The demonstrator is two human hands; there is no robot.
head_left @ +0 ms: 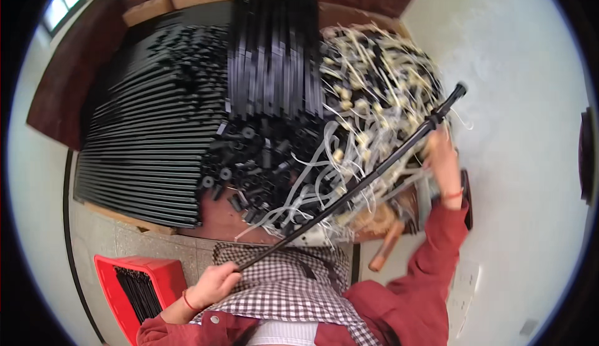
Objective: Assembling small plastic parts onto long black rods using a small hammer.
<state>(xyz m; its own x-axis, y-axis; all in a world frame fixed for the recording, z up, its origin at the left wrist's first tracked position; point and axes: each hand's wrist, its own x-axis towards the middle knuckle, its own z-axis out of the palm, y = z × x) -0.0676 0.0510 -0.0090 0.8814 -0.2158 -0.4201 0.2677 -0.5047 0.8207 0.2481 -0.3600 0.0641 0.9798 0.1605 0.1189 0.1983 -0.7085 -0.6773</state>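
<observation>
A long thin black rod [349, 193] runs diagonally from lower left to upper right above the table. My left hand [215, 283] grips its lower end near my checked apron. My right hand [442, 152] holds it near the upper end, just below a black fitting [458, 89] at the tip. Under the rod lies a tangle of pale cords with small beige ends [374, 96]. Beside that tangle sits a heap of small black tubular parts [262, 159].
Stacked black rods [143, 152] cover the left of the table, and a bundle of black strips [274, 53] lies at the top. A red crate [137, 290] with black rods stands on the floor at lower left. A wooden handle [385, 246] sticks out by the table edge.
</observation>
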